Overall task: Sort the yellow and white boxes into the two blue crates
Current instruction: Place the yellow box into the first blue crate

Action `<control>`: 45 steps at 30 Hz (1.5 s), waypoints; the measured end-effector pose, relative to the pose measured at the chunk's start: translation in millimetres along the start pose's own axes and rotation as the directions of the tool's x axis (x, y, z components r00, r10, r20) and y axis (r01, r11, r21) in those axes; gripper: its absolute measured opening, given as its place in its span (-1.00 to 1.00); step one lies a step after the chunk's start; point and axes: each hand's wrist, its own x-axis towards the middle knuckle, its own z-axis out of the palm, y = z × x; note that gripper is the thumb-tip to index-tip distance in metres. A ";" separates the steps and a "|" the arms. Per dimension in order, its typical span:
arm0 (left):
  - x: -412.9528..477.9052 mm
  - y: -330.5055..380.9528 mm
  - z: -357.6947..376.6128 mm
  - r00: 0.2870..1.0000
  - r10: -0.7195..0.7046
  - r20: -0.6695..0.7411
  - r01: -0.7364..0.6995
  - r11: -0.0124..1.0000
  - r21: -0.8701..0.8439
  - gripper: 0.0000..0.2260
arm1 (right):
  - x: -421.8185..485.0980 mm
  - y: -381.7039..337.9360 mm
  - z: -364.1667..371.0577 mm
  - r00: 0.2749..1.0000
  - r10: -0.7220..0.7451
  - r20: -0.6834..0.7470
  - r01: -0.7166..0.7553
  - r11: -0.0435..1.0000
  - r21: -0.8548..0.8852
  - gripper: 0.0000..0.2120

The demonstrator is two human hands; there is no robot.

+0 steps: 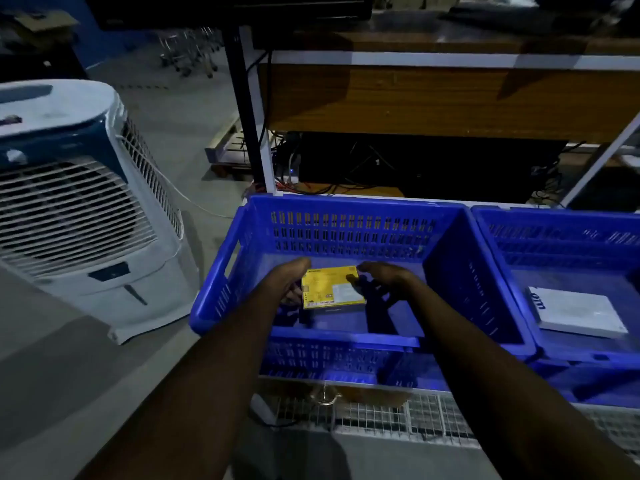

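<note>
A flat yellow box [332,287] lies inside the left blue crate [346,209], near its middle. My left hand [291,278] touches the box's left edge, fingers curled under or beside it. To the right of the box, my right hand [384,280] has its fingers spread and pointing down, close to the box's right edge. Whether either hand still grips the box is unclear in the dim light. In the right blue crate [554,216] a white box [576,317] lies flat on the floor.
A white and blue air cooler [76,202] stands on the floor to the left. Behind the crates is a wooden desk [415,98] with cables and a dark case beneath. The crates rest on a wire-mesh shelf [398,417].
</note>
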 end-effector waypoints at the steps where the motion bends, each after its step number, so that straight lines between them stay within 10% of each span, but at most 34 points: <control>1: -0.6 -0.2 0.2 1.000 -0.002 -0.020 0.002 1.000 -0.009 -0.52 | -1.8 0.4 2.3 1.000 0.020 0.023 -0.019 1.000 -0.024 -0.67; 7: -23.7 12.3 9.1 1.000 -0.007 0.022 0.001 0.966 0.259 -0.51 | -16.4 -3.2 3.5 0.990 0.050 0.132 -0.064 0.992 0.108 -0.68; 13: -37.7 31.1 14.0 0.981 0.191 -0.032 -0.187 0.978 0.097 -0.35 | -14.1 -5.7 -2.3 1.000 0.012 0.015 -0.014 0.995 0.094 -0.37; 17: -52.3 39.7 8.1 0.880 0.451 -0.147 -0.474 0.852 -0.221 -0.66 | -18.9 -1.4 -7.8 0.982 -0.135 -0.130 0.165 0.952 0.259 -0.57; 22: -76.2 43.5 -4.7 0.786 0.599 -0.150 -0.597 0.673 -0.438 -0.54 | -26.6 17.0 -19.6 0.915 -0.314 -0.252 0.398 0.803 0.444 -0.59; 35: -73.6 33.5 13.7 0.769 0.638 -0.043 -0.532 0.603 -0.594 -0.82 | -24.0 19.9 -31.9 0.841 -0.417 -0.344 0.535 0.733 0.420 -0.68; 42: -77.6 28.0 20.0 0.869 0.443 0.221 -0.289 0.815 -0.502 -0.78 | -35.1 20.3 -36.4 0.841 -0.527 -0.123 0.456 0.565 0.688 -0.66; 45: -80.5 26.3 17.2 0.871 0.391 0.297 -0.206 0.840 -0.501 -0.71 | -35.2 22.1 -34.7 0.764 -0.640 -0.079 0.577 0.624 0.528 -0.75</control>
